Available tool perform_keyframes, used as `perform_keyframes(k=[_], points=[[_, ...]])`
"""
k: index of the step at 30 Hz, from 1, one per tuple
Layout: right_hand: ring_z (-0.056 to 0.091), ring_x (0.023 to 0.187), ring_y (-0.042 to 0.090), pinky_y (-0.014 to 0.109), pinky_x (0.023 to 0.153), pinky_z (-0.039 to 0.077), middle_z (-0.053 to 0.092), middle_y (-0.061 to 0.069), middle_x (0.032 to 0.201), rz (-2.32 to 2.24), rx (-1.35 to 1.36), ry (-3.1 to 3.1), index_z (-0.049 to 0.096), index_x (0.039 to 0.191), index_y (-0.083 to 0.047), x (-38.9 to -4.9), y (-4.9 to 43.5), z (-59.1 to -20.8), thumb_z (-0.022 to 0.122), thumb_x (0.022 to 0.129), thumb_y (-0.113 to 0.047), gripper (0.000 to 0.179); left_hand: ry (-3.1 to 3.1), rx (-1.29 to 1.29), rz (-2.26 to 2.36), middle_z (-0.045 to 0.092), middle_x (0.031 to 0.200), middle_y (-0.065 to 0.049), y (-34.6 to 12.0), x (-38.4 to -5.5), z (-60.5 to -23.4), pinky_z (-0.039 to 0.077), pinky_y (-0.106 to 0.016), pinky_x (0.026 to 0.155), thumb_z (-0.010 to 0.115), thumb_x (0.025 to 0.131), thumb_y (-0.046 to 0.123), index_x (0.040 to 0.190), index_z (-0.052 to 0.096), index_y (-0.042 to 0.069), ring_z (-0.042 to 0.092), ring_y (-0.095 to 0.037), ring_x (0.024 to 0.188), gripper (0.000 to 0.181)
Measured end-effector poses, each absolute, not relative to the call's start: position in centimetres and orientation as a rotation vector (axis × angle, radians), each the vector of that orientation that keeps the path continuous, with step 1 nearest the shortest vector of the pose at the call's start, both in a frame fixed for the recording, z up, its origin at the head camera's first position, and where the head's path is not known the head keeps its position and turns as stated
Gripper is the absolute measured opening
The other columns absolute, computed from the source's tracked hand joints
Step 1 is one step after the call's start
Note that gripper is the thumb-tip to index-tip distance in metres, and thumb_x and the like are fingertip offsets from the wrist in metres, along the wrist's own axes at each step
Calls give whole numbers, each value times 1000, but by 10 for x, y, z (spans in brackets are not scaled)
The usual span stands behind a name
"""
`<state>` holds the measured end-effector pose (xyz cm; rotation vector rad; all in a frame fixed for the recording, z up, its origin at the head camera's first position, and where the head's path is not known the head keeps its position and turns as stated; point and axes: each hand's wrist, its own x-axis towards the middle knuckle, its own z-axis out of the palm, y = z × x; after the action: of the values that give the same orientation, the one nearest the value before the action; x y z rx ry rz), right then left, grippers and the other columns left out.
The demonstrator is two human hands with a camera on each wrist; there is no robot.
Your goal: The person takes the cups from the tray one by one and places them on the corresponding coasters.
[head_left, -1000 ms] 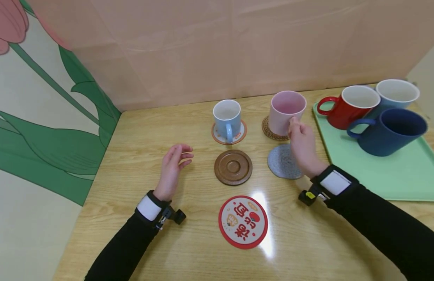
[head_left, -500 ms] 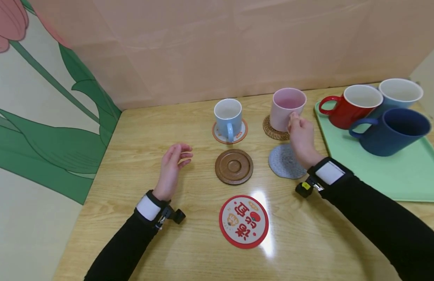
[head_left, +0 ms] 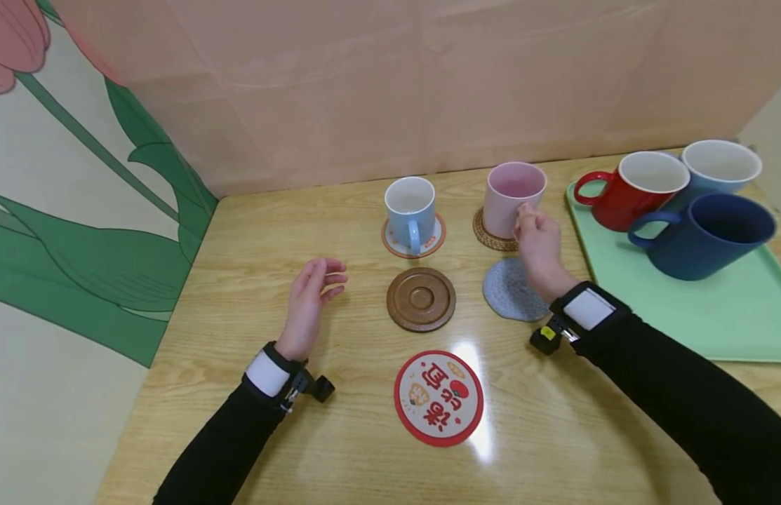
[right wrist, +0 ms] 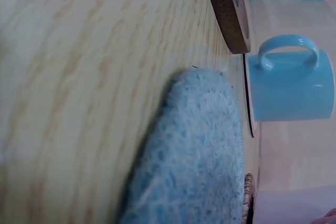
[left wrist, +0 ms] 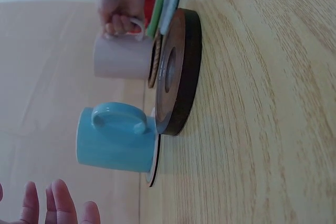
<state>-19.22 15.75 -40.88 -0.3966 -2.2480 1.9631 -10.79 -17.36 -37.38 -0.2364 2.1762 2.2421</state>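
My right hand (head_left: 539,245) grips the handle of a pink mug (head_left: 506,207), which stands upright on a round woven brown coaster (head_left: 485,240). The handle itself is mostly hidden by the fingers in the head view; in the left wrist view the fingers curl round the handle of the mug (left wrist: 123,59). Just below the wrist lies a grey-blue felt-like coaster (head_left: 511,291), partly covered by the hand. My left hand (head_left: 308,301) hovers over the table left of a brown wooden coaster (head_left: 421,299), its fingers loosely bent and holding nothing.
A light blue mug (head_left: 410,214) stands on a white coaster with an orange rim (head_left: 436,242). Nearer lies a red-rimmed printed coaster (head_left: 438,398). On the right, a green tray (head_left: 693,322) bears a red mug (head_left: 620,203), a dark blue mug (head_left: 687,245) and a pale blue mug (head_left: 712,179).
Over the last half second the pink mug and my right hand have shifted slightly left over the woven coaster. My left hand stays put.
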Motion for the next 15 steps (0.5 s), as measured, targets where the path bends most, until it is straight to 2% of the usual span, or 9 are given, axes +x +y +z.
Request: perform_keyframes(k=[7, 15], points=[[36, 63, 12, 26, 57, 30, 39, -7, 66, 1897, -451, -2289, 45, 76, -7, -189, 154, -413, 38, 110, -43, 50, 2178, -231, 2243, 60, 117, -9, -174, -107, -376, 49, -31, 92, 36, 113, 28, 120, 56, -3, 60, -15, 100, 38], [37, 62, 10, 24, 57, 30, 40, -8, 65, 1873, -463, -2246, 48, 74, -9, -188, 152, -419, 41, 110, -38, 46, 2169, -245, 2252, 60, 117, -9, -174, -107, -376, 49, -30, 91, 36, 112, 28, 119, 57, -1, 60, -14, 99, 36]])
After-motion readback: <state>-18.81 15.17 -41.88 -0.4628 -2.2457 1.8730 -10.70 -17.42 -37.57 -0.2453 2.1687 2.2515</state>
